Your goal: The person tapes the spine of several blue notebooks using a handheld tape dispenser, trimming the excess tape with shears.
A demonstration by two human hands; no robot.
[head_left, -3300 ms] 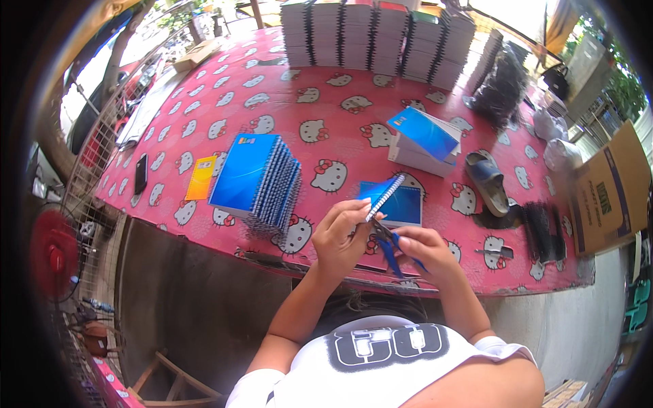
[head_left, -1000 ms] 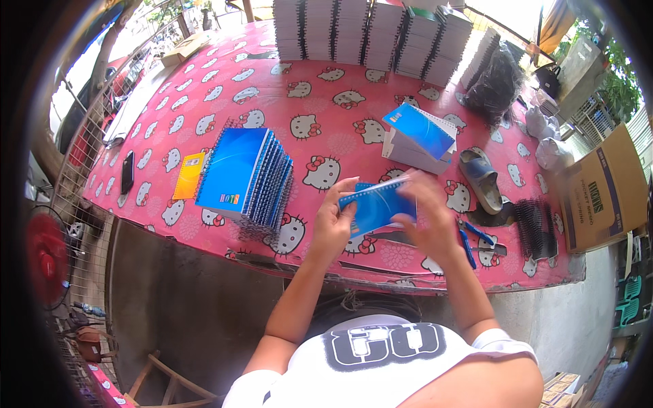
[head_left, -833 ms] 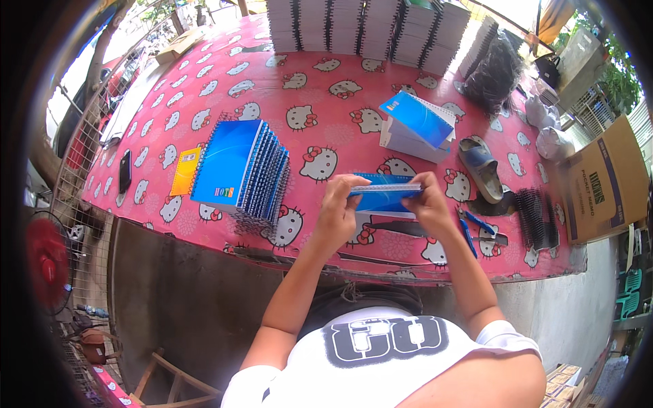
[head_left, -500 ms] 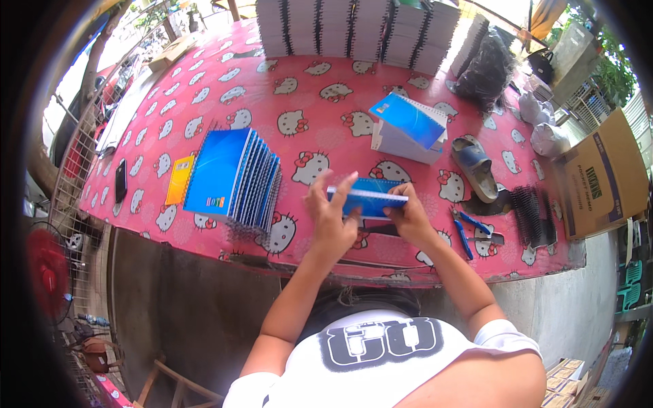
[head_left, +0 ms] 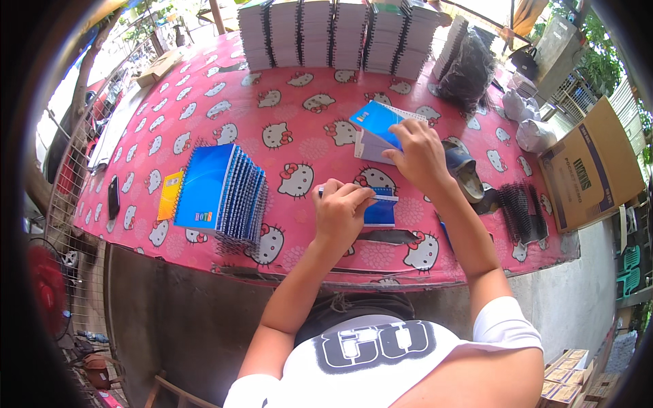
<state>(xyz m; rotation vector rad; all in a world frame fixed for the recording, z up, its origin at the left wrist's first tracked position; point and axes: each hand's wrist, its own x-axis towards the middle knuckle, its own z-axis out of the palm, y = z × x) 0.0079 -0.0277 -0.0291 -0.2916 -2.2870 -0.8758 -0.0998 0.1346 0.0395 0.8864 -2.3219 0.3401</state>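
A small blue notebook [head_left: 381, 212] stands partly off the table in front of me, its page edge upward. My left hand [head_left: 340, 207] is closed around its left end. To the far right of it lies a stack of white punched pages [head_left: 369, 151] topped by a blue-covered booklet [head_left: 374, 119]. My right hand [head_left: 420, 151] reaches over that stack, fingers bent over the booklet's right side and thumb at its near edge. The fingertips are partly hidden. On the left rests a fanned pile of blue spiral notebooks [head_left: 207, 187].
A yellow booklet [head_left: 170, 194] and a phone [head_left: 113, 197] lie at left. Tall stacks of spiral-bound books [head_left: 320, 34] line the back. To the right are a slipper [head_left: 462, 170], black wire spirals [head_left: 520, 211], a black plastic bag [head_left: 469, 71] and a cardboard box [head_left: 581, 166]. My forearm partly covers blue pliers [head_left: 445, 230].
My right hand has let go of the small blue notebook and moved away and right to the stack. My left hand keeps the notebook. The view has shifted slightly.
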